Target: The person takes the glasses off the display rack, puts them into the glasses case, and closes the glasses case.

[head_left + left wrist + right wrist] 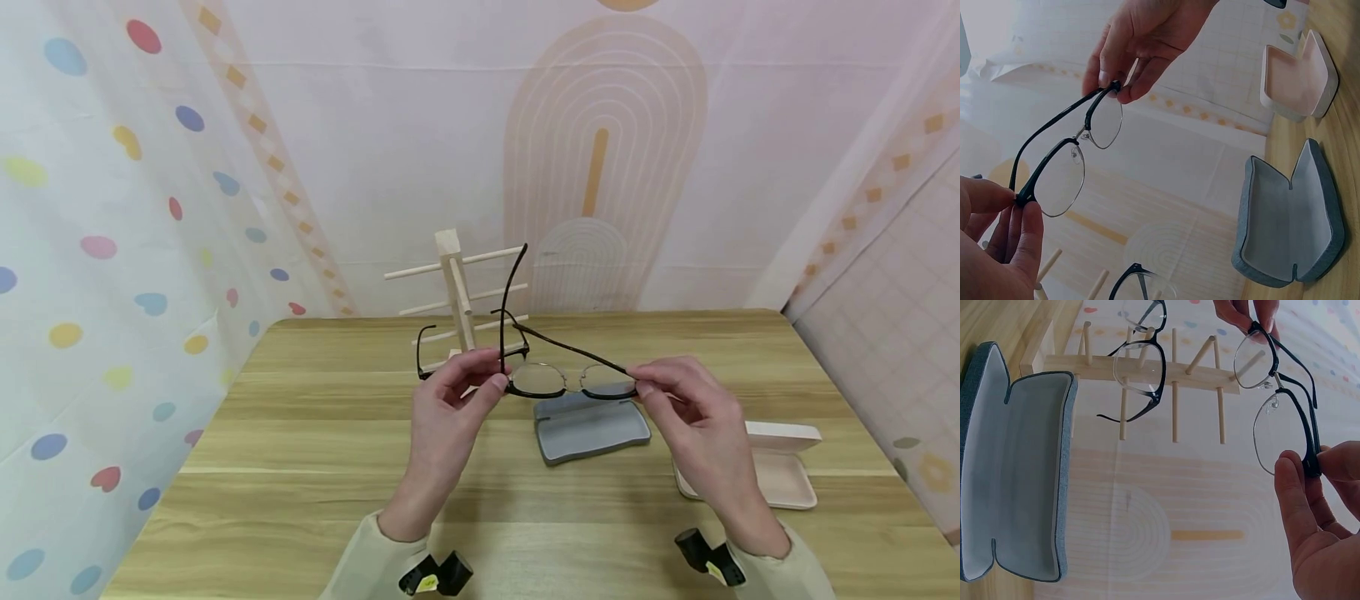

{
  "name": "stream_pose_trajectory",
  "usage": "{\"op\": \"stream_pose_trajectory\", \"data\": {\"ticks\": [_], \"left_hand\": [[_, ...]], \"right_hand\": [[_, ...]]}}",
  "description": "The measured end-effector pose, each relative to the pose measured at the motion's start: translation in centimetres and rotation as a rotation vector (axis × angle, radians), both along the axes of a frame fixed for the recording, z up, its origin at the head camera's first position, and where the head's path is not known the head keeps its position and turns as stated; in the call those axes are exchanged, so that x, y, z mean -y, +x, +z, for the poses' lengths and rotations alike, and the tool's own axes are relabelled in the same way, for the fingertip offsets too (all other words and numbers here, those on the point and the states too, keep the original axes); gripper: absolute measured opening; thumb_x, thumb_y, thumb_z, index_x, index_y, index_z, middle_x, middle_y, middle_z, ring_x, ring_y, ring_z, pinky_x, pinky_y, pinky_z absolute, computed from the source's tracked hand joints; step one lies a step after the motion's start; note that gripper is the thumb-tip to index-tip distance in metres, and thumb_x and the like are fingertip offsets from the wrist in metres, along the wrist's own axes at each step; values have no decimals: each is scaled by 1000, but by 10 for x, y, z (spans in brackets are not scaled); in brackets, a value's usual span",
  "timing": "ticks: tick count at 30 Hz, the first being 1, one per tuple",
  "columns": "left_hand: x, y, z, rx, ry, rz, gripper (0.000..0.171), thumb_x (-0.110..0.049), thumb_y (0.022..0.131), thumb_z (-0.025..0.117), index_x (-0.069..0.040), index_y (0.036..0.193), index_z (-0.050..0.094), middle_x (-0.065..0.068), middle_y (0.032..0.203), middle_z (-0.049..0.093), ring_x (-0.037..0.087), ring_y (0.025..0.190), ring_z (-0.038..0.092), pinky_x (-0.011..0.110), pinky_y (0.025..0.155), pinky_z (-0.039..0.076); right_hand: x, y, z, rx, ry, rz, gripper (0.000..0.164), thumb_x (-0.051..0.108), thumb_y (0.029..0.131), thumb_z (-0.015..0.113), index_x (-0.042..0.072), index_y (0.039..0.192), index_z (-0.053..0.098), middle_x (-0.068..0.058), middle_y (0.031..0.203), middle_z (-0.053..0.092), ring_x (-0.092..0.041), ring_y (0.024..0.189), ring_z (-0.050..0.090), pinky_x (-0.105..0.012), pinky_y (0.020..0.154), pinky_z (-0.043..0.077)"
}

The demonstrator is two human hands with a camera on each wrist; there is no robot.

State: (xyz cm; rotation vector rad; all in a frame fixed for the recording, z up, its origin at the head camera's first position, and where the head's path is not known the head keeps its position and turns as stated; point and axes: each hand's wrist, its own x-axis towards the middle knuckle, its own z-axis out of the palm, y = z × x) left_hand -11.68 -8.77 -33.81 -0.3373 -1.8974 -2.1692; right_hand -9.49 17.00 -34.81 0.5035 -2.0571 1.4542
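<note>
Both hands hold up a pair of eyeglasses (536, 396) with black brow line, thin metal lower rims and black temples. Fingers and thumb of my left hand (450, 408) pinch the left end at the hinge. At the opposite hinge, my right hand (697, 417) pinches the frame the same way. In the head view the left temple points upward, and the right one slants across behind the lenses. Below and behind the lenses lies a grey-blue glasses case (592, 437), open, its pale lining showing in the right wrist view.
Behind the left hand stands a wooden display rack (457, 292) with several pegs. A second pair of black glasses (1161, 369) sits on its lower pegs. An open pale pink case (787, 483) lies on the wooden table (300, 467), partly behind the right hand. Patterned curtains (375, 150) hang behind.
</note>
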Motion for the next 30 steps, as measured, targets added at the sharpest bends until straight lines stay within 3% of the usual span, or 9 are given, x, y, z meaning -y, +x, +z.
{"op": "stream_pose_trajectory", "data": {"ticks": [6, 15, 26, 30], "left_hand": [[0, 0, 0, -4, -12, -1, 26, 9, 91, 71, 7, 116, 71, 21, 105, 71, 19, 94, 72, 25, 80, 60], [0, 0, -1, -16, -16, -12, 25, 7, 91, 72, 6, 117, 71, 28, 108, 70, 17, 94, 72, 24, 79, 60], [0, -1, -2, -17, -23, -16, 24, 7, 91, 72, 6, 115, 72, 15, 104, 74, 18, 93, 72, 26, 80, 60], [0, -1, -2, -17, -28, -17, 24, 7, 91, 72, 6, 116, 72, 21, 107, 72, 18, 94, 71, 25, 80, 60]], "right_hand": [[-1, 0, 0, -8, 16, -4, 24, -14, 94, 64, -1, 108, 77, 0, 105, 68, -5, 89, 68, -12, 73, 55], [-1, 0, 0, -1, 21, -10, 23, -14, 94, 63, -2, 107, 77, -1, 106, 66, -5, 89, 67, -12, 73, 55], [-1, -1, -2, 0, 27, -22, 25, -17, 92, 63, -1, 104, 78, -2, 105, 66, -5, 88, 66, -12, 72, 55], [0, 0, -2, 3, 12, -24, 26, -17, 92, 62, -1, 103, 79, -4, 104, 66, -7, 87, 66, -12, 71, 55]]}}
